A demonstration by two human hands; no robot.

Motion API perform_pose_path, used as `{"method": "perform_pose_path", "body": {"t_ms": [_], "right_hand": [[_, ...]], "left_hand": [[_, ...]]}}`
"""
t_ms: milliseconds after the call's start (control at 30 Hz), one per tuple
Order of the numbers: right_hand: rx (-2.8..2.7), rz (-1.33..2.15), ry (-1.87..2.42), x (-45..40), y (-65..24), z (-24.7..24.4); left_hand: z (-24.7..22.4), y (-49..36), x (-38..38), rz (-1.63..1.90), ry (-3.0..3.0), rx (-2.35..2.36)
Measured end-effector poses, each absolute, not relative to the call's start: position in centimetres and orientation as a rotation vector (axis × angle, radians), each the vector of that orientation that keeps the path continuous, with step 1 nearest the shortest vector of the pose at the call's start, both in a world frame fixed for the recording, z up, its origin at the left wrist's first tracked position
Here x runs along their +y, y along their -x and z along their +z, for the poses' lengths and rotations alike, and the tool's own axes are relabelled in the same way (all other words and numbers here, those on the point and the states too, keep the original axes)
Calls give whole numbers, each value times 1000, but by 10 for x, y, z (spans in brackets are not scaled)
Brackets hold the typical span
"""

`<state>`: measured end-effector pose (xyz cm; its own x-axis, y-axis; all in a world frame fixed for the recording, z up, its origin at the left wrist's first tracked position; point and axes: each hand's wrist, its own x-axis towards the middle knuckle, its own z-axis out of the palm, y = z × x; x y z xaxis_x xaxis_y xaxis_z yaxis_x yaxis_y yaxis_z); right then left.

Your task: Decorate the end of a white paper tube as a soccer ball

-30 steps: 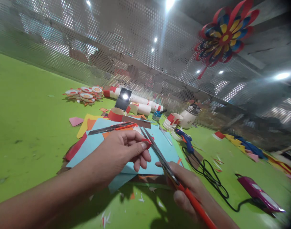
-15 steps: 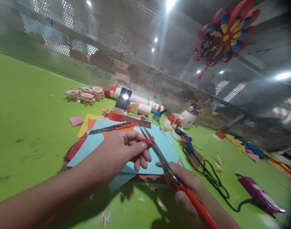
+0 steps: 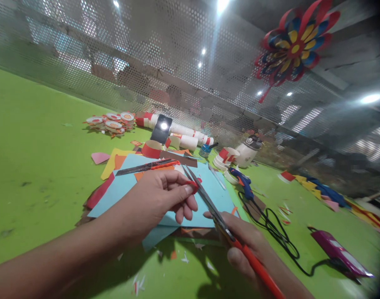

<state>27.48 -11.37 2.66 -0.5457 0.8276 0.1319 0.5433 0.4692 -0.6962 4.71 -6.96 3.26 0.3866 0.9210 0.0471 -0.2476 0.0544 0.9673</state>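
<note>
L hand's (image 3: 172,195) red paper pc (image 3: 193,186) is small, w/ curved edge.

From where I stand, I see the person's left hand (image 3: 171,195) and right hand (image 3: 246,236), both bare. The left forearm (image 3: 71,253) is uncovered, smooth and long, broadening away from a narrower wrist; the right forearm (image 3: 286,274) is bare too, as far as it shows. The left thumb (image 3: 180,194) has a short nail, and the right thumb (image 3: 235,257) looks blunt and rounded.
</note>
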Motion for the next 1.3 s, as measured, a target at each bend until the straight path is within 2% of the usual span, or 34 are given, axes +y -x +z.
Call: {"method": "perform_pose_path", "body": {"t_ms": [733,1300], "right_hand": [[-2259,720,1099,-113,-273,24],[-2209,763,1089,-116,-271,25]], "left_hand": [[29,-48,-69,1028,-1181,691],[29,-47,-69,1022,-1154,683]]}}
